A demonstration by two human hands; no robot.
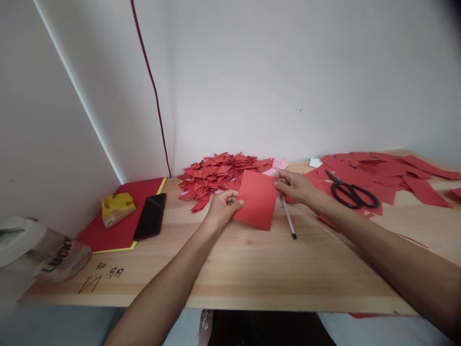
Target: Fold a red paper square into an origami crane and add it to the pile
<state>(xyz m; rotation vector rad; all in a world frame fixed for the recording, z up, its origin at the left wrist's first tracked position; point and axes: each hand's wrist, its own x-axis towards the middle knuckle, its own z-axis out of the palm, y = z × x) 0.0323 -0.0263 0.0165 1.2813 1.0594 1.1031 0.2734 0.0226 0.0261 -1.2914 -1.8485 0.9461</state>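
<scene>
A flat rectangle of red paper is held up a little above the wooden table, slightly tilted. My left hand pinches its left edge, thumb on the near face. At its upper right corner, my right hand grips it between thumb and fingers. Just below my right hand, a grey pen with a black end lies on the table. Behind the paper sits a heap of folded red paper pieces, with a few pink ones at its right side.
Black-handled scissors rest on scattered red paper cuttings at the right. To the left, a black phone and a yellow packet lie on red sheets. A clear bottle stands near the left edge of the table.
</scene>
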